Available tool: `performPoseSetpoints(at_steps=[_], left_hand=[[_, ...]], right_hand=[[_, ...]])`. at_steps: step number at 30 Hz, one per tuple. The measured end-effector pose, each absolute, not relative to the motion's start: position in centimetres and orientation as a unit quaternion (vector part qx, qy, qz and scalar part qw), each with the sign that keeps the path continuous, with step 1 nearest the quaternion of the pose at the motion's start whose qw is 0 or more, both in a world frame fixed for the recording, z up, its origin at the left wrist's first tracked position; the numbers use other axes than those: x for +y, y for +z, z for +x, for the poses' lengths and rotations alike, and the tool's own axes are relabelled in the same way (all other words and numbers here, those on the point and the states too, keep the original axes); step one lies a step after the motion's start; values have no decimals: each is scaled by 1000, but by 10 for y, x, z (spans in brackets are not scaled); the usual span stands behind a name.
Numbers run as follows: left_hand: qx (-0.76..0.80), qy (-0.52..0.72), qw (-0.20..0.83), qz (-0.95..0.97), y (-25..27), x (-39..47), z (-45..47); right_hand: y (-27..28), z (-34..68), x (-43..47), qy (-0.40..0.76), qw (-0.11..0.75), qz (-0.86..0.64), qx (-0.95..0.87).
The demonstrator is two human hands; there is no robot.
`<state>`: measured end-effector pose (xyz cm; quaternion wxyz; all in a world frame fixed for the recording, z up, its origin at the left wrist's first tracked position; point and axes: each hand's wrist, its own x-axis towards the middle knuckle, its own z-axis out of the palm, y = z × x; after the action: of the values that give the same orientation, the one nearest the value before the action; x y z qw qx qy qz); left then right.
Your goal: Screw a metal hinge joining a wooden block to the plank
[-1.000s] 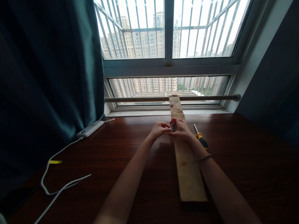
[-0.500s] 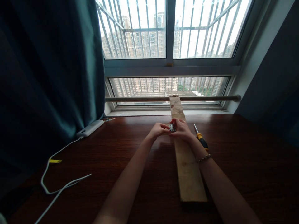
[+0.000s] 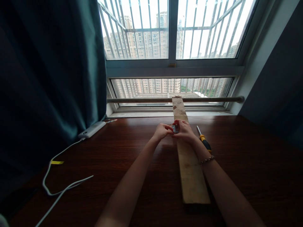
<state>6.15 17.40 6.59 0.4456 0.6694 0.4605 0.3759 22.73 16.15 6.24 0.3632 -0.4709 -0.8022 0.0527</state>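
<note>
A small silvery metal hinge (image 3: pixel 175 129) with holes is held over the long wooden board (image 3: pixel 191 171). My right hand (image 3: pixel 186 131) grips it from the right, thumb and fingers curled about its edges. From the left, my left hand (image 3: pixel 162 131) pinches at its near side with the fingertips, and part of the hinge is hidden behind them. The board lies lengthwise on the table, its far end reaching the window rail. Just right of my right wrist rests a screwdriver (image 3: pixel 204 142) with a black and yellow handle, its shaft pointing away.
The dark reddish table (image 3: pixel 113 164) runs up to the window sill. At the left lie a white power strip (image 3: pixel 92 130) and a looping white cable (image 3: pixel 62 193) with a yellow tag. A dark blue curtain (image 3: pixel 71 69) hangs there. A rail (image 3: pixel 142 101) crosses the window.
My left fingers have shifted very slightly to the right against the hinge. The board and screwdriver stay where they were.
</note>
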Motion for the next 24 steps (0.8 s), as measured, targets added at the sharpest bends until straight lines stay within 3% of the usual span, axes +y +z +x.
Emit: performPoseSetpoints(at_steps=[7, 12, 18, 24], left_hand=[[447, 351, 284, 772, 68, 176, 59], [450, 384, 384, 709, 65, 174, 60], [423, 376, 302, 767, 67, 173, 59], [440, 405, 462, 655, 58, 173, 59]], right_hand=[[62, 227, 161, 62, 364, -473, -800], [65, 227, 159, 58, 357, -475, -802], [65, 227, 160, 57, 359, -476, -801], [66, 227, 158, 53, 361, -472, -802]])
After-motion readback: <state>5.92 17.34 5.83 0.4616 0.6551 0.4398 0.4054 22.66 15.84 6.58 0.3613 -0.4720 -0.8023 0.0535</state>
